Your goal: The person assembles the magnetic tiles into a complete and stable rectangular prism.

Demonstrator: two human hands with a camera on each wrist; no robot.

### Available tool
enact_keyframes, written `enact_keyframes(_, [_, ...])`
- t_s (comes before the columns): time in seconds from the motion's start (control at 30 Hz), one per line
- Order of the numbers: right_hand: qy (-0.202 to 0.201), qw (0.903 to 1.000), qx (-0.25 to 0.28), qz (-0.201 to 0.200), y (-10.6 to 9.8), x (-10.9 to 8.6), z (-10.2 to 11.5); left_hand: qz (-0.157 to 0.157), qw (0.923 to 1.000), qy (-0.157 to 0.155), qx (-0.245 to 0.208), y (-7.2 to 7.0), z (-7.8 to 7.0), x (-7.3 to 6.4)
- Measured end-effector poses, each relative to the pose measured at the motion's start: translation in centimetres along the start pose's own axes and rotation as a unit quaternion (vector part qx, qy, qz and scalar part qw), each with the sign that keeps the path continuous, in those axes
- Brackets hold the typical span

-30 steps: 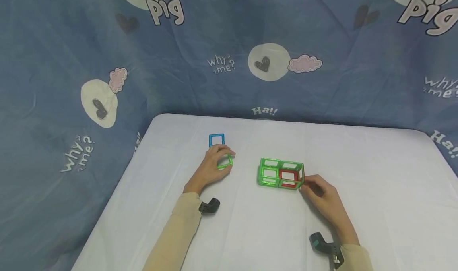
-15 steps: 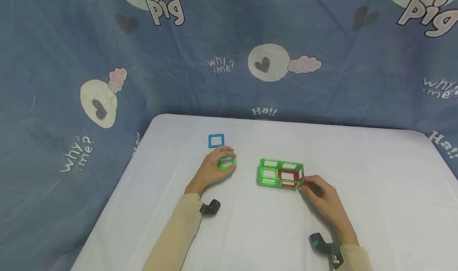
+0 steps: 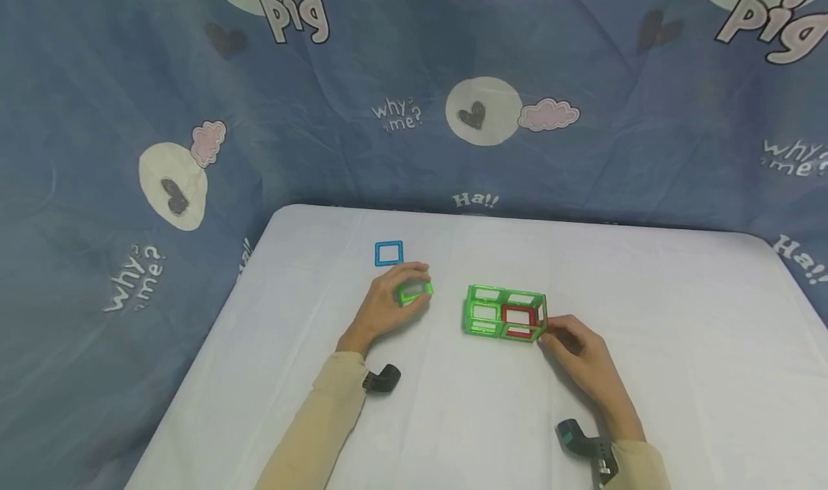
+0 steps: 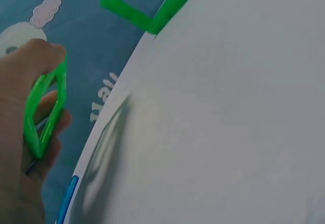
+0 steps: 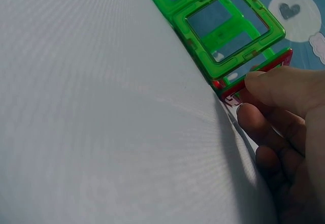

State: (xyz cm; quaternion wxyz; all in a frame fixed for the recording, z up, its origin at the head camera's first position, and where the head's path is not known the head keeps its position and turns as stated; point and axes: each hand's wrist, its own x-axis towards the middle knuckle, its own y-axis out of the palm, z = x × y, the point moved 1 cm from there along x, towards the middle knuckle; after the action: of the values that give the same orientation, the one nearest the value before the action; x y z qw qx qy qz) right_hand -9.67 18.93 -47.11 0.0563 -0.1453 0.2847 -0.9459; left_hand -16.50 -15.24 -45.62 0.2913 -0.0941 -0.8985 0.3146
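Observation:
In the head view, my left hand (image 3: 378,312) pinches a loose green square magnetic tile (image 4: 31,107) between thumb and fingers. The left wrist view shows this tile held up, tilted on edge. To its right, a box-like structure of green magnetic tiles (image 3: 502,313) lies long side across the table, with a red square tile (image 3: 520,307) in its right half. My right hand (image 3: 591,361) holds the structure's right end. Seen from the right wrist, thumb and forefinger pinch that end at its red and green edge; the other fingers curl below.
A blue square magnetic tile (image 3: 378,254) lies flat just beyond my left hand. The white-covered table (image 3: 453,418) reaches back to a blue patterned cloth (image 3: 362,167). Each wrist carries a small dark camera (image 3: 386,379).
My left hand has shifted slightly right with the green tile, turning it and uncovering the whole blue tile. The right hand and the structure have stayed in place.

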Motion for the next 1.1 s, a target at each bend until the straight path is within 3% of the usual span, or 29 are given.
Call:
enact_keyframes(0.6, [0.011,0.9999,-0.002,-0.004,0.0,0.0,0.2,0.008,0.9972,0.040,-0.063,2.2,-2.9,1.5])
enact_keyframes(1.1, [0.008,0.9999,-0.002,-0.009,-0.2,0.0,0.0,0.041,0.9961,0.053,-0.057,3.4,-4.6,2.8])
